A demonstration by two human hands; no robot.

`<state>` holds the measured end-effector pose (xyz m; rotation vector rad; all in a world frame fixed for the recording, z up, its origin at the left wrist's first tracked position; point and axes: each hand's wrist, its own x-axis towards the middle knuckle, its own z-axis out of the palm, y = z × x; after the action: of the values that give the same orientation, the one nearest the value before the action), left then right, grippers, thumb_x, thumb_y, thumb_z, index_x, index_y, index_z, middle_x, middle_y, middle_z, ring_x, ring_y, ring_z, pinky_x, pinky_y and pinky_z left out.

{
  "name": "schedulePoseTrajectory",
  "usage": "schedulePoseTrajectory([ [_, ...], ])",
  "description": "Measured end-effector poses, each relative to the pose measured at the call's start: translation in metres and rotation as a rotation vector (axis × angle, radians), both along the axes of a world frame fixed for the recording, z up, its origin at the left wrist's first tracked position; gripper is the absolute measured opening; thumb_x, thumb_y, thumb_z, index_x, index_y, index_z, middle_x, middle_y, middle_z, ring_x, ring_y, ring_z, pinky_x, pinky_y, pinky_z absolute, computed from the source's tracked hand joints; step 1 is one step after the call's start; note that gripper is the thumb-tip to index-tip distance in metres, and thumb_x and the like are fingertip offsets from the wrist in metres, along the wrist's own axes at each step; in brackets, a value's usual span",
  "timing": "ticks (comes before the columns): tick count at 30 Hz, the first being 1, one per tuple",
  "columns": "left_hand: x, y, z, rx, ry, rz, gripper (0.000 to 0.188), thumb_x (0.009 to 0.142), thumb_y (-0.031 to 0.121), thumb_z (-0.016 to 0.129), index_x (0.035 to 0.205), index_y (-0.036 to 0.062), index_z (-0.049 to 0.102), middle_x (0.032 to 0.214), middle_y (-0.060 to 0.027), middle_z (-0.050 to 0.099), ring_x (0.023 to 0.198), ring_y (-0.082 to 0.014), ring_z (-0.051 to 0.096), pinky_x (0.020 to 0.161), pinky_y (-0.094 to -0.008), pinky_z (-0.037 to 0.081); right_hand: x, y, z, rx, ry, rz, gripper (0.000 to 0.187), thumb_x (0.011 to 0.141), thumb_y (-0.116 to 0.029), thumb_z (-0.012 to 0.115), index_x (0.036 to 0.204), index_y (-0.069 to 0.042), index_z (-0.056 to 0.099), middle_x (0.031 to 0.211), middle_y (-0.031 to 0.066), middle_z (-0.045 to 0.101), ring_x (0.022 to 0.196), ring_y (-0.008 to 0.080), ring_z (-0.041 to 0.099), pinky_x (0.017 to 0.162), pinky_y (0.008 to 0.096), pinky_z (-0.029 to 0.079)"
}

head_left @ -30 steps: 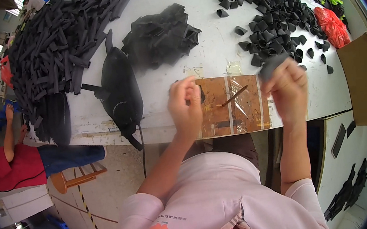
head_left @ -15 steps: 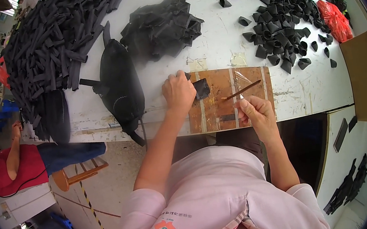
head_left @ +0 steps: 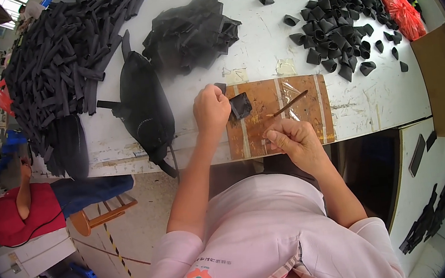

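Note:
My left hand (head_left: 211,108) is closed at the left edge of a brown board (head_left: 315,122), and the end of a small black piece of material (head_left: 220,87) pokes out past its fingers. Beside it on the board lies a flat black square piece (head_left: 241,106). Over the near part of the board my right hand (head_left: 296,140) pinches thumb and forefinger together; whatever is between them is too small to make out. A thin dark brown stick with a pale tip (head_left: 291,103) slants just beyond those fingers; whether they touch it I cannot tell.
A black pouch with straps (head_left: 143,101) lies left of my hand. Heaps of black strips (head_left: 58,64), black sheets (head_left: 190,34) and folded black loops (head_left: 333,20) cover the far table. A red bag (head_left: 403,14) and a cardboard box (head_left: 441,84) stand right. A person in red (head_left: 18,214) sits left.
My right hand has moved left across the board, its fingertips now below the stick's pale tip. My left hand has shifted slightly left with the black piece. The view has moved a little.

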<state>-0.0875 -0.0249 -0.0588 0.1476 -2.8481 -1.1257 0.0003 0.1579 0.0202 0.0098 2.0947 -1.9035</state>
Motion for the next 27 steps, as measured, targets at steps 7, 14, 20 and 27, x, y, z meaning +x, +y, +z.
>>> schedulePoseTrajectory([
  [7,-0.003,0.018,0.007,-0.125,0.043,0.011,0.016,0.071,0.009,0.058,0.08,-0.0012,0.049,0.076,-0.0195,0.057,0.071,-0.038,0.056,0.064,-0.0427,0.045,0.003,0.011,-0.001,-0.054,-0.059,-0.031,0.02,0.087,-0.017,0.055,0.084,0.002,0.062,0.061,-0.0009,0.054,0.054,0.0047,0.046,0.049,0.0186,0.038],
  [14,-0.015,0.011,0.007,-0.22,-0.067,-0.012,0.015,0.073,0.01,0.055,0.077,-0.0033,0.05,0.071,-0.0259,0.058,0.07,-0.0418,0.057,0.063,-0.0456,0.046,0.0,0.008,-0.007,0.071,-0.058,0.03,0.018,0.084,-0.012,0.054,0.079,0.005,0.059,0.059,0.0055,0.056,0.055,0.0087,0.05,0.052,0.0241,0.043],
  [20,-0.017,0.0,0.005,-0.117,-0.033,-0.026,0.013,0.072,0.009,0.056,0.072,-0.0036,0.056,0.067,-0.0187,0.06,0.066,-0.0348,0.06,0.063,-0.0398,0.047,0.0,0.006,-0.011,0.093,-0.018,0.054,0.017,0.082,-0.012,0.055,0.079,0.005,0.06,0.059,0.0071,0.057,0.054,0.0106,0.05,0.051,0.026,0.042],
  [27,-0.02,0.001,0.001,-0.255,-0.038,-0.026,0.012,0.071,0.008,0.056,0.072,-0.0041,0.057,0.066,-0.0191,0.06,0.066,-0.0359,0.059,0.062,-0.0409,0.046,0.0,0.004,-0.016,0.089,0.002,0.064,0.017,0.082,-0.011,0.054,0.079,0.005,0.059,0.061,0.0086,0.059,0.054,0.0111,0.051,0.051,0.0264,0.041],
])
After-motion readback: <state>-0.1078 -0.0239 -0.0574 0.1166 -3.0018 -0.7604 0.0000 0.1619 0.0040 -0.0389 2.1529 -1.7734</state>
